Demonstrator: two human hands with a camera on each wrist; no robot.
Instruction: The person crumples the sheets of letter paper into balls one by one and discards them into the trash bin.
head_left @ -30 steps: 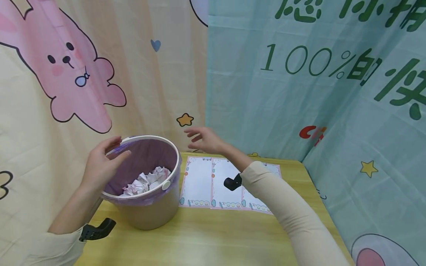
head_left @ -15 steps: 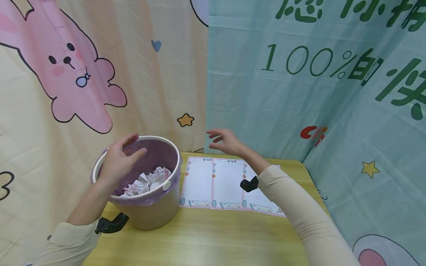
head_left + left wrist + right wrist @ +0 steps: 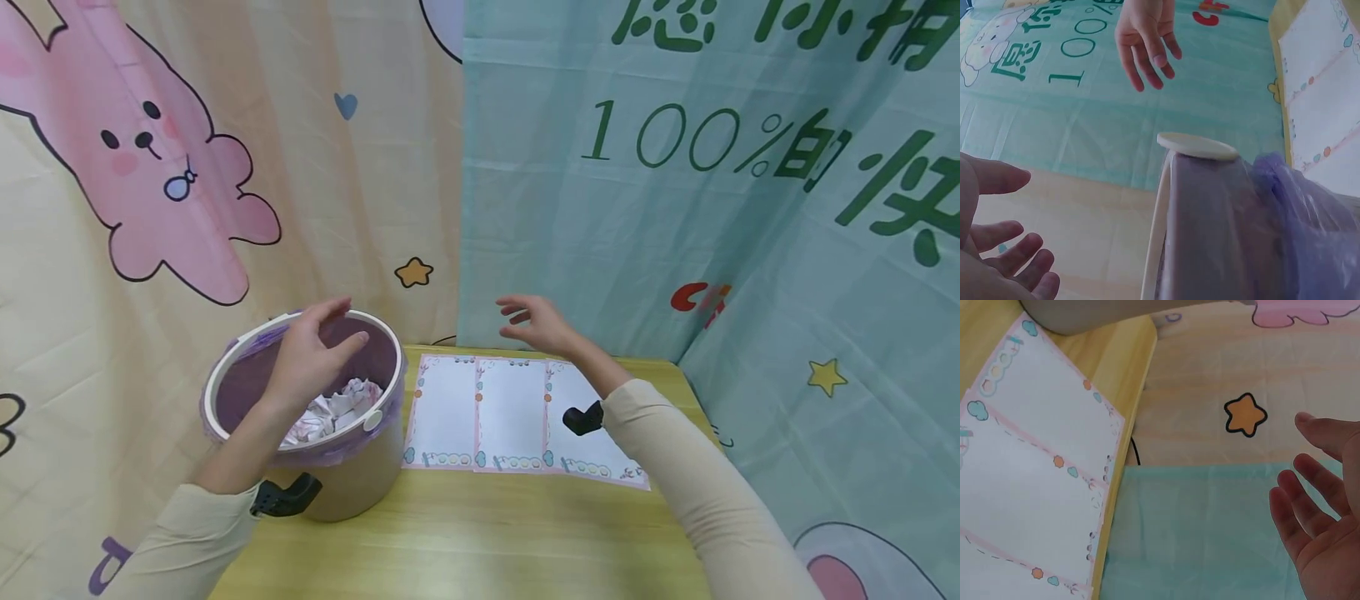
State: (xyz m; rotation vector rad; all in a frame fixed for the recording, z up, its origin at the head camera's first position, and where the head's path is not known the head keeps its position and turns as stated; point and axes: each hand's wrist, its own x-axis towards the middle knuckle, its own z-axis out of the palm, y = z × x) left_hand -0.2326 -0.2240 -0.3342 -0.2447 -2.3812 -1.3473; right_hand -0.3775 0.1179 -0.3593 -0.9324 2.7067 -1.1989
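My left hand [image 3: 311, 358] hangs over the trash bin, fingers loosely bent and holding nothing. The tan bin [image 3: 352, 487] has a white rim and a purple liner bag [image 3: 1316, 231] folded over its edge. Crumpled paper [image 3: 341, 408] lies inside, partly hidden behind my left hand and wrist. My right hand [image 3: 540, 323] is in the air above the far edge of the sheets, its fingers relaxed and the palm bare in the right wrist view. Below it, white sheets of paper [image 3: 510, 417] with pink decorated borders lie side by side on the table.
The yellow wooden table [image 3: 480, 533] carries the bin at its left and the sheets at its middle and right. Printed curtains [image 3: 570, 242] hang close behind the table and along its right side. Each wrist wears a black camera mount [image 3: 288, 495].
Both hands have moved to the right, the left from the bin's far left rim to over its opening, the right from beside the bin to above the sheets. Both remain without anything held.
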